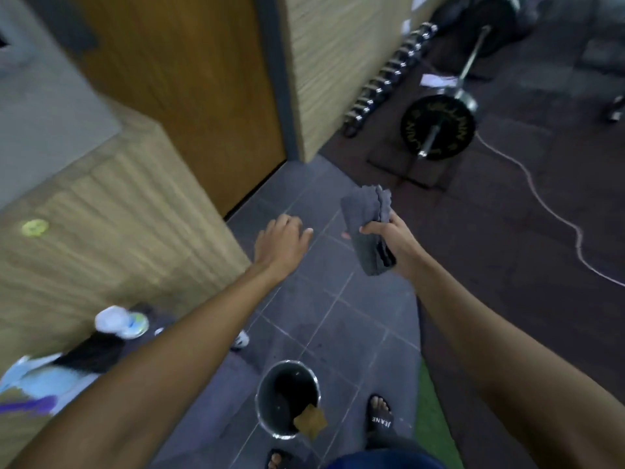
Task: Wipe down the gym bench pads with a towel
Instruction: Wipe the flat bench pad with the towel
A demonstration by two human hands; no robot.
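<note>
Right hand (pixel 392 236) clenched on folded grey towel (pixel 368 231), above tiled floor (pixel 338 316) beyond metal bucket (pixel 287 399). Left hand (pixel 282 243) released, empty. Wooden counter (pixel 111 211) left of bucket; bench pads unseen; edges blurred.

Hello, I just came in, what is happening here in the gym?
A person stands on the tiled floor, holding a folded grey towel in the right hand. The left hand is empty, fingers loosely curled. A metal bucket sits by the feet, a barbell lies ahead. No bench pad is in view, so wiping has not begun.
</note>
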